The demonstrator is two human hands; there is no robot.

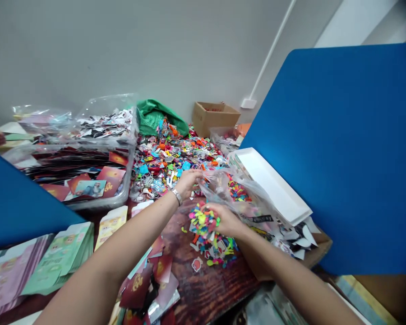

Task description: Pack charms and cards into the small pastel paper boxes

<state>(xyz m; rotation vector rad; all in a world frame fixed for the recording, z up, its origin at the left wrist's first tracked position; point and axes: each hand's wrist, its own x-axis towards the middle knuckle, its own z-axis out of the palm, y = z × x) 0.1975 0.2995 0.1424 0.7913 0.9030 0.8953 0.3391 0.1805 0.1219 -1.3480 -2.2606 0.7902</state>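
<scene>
Left hand [188,180], with a metal bracelet [177,196] at the wrist, is closed in a pinch on the rim of a clear plastic bag [235,194], which is held up just above the bench [209,284] a little past the middle of the view. Right hand [226,220] is seen at 4 o'clock from the left one, curled around a bunch of colourful pieces [203,220]; the bunch is gripped just below the bag's mouth, and whether it touches the plastic cannot be told. More loose pieces [214,253] are scattered on the dark wood at 6 o'clock from the right hand.

A large heap of bright small items [169,155] is spread at 12 o'clock from the hands. A white tray [274,185] is leaned at 3 o'clock, against a blue partition [341,149]. A second blue panel [16,203] is set at 9 o'clock, with a clear bin of red cards [88,178] beyond it and stacks of pale printed packets [64,253] below it. A cardboard box [214,115] and a green bag [155,115] are placed by the wall at 12 o'clock.
</scene>
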